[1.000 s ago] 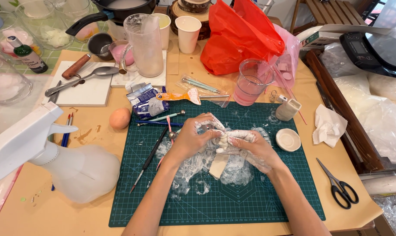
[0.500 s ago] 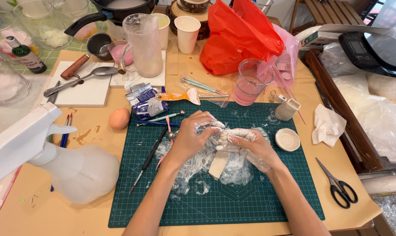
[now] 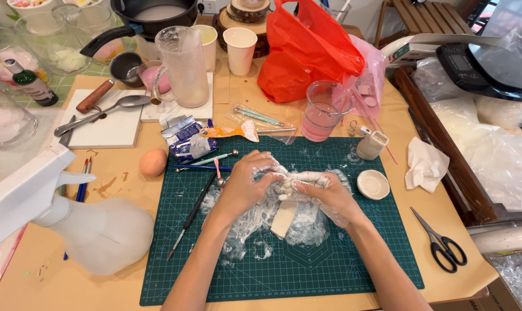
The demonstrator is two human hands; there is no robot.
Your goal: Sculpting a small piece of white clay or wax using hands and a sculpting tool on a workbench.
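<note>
My left hand (image 3: 246, 187) and my right hand (image 3: 324, 196) meet over the middle of a green cutting mat (image 3: 341, 270). Both are smeared with white paste and pinch a small white clay lump (image 3: 284, 185) between the fingertips. Under them lies a crumpled sheet of clear plastic wrap (image 3: 255, 227) with a flat white clay slab (image 3: 284, 219) on it. A thin black brush (image 3: 192, 216) lies on the mat to the left of my left hand.
A white spray bottle (image 3: 71, 222) stands at the left, an egg (image 3: 153, 162) beside the mat. A small white dish (image 3: 373, 184), a white cup (image 3: 370, 145), a pink-filled glass (image 3: 324, 112), a red bag (image 3: 310, 49), tissue (image 3: 425, 164) and scissors (image 3: 442, 247) sit right.
Both hands stay over the plastic wrap; the fingers have shifted slightly as they work the white lump. Nothing else has moved.
</note>
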